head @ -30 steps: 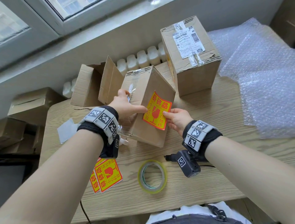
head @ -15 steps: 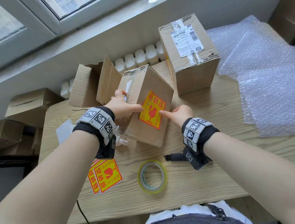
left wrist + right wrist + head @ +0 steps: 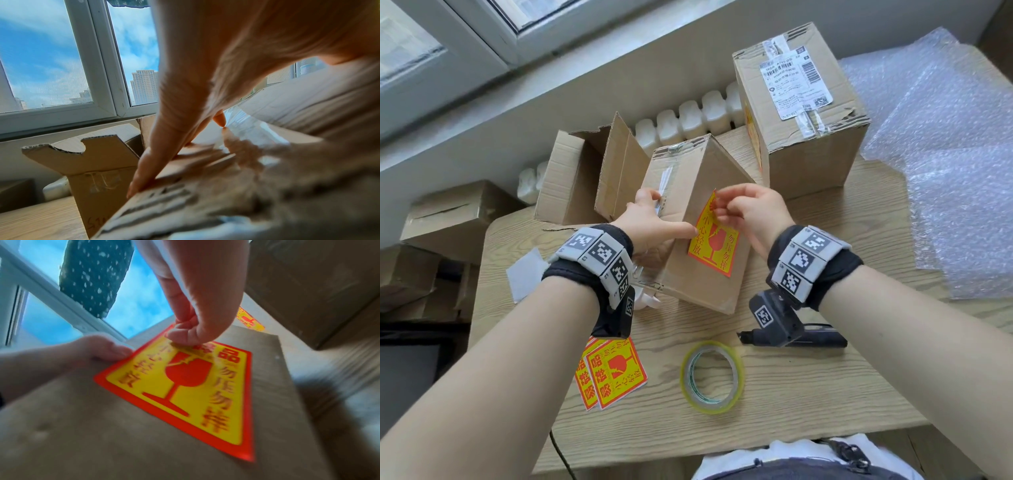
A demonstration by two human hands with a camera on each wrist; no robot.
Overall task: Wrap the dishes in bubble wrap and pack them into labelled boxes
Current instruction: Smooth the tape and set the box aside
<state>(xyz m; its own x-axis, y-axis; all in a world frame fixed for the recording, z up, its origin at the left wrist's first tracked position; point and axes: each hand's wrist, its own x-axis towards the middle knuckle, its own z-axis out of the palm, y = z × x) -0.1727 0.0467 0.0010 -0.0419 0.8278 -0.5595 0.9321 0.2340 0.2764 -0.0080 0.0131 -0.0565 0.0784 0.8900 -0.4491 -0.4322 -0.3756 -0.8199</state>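
A small taped cardboard box stands tilted on the wooden table. A yellow and red fragile sticker lies on the face turned toward me. My left hand grips the box over its upper left edge, thumb beside the sticker and fingers flat on the taped face. My right hand has curled fingers pinching the sticker's top corner, which stands slightly off the cardboard. The right wrist view shows the rest of the sticker lying flat on the box. No dishes are in view.
A larger taped box with a shipping label stands behind, and an open box to the left. Bubble wrap sheets cover the right side. A tape roll, spare stickers and a black tool lie near me.
My right hand has moved from the sticker's lower right edge up to its top corner. The sticker now lies against the box face. The left hand keeps its hold.
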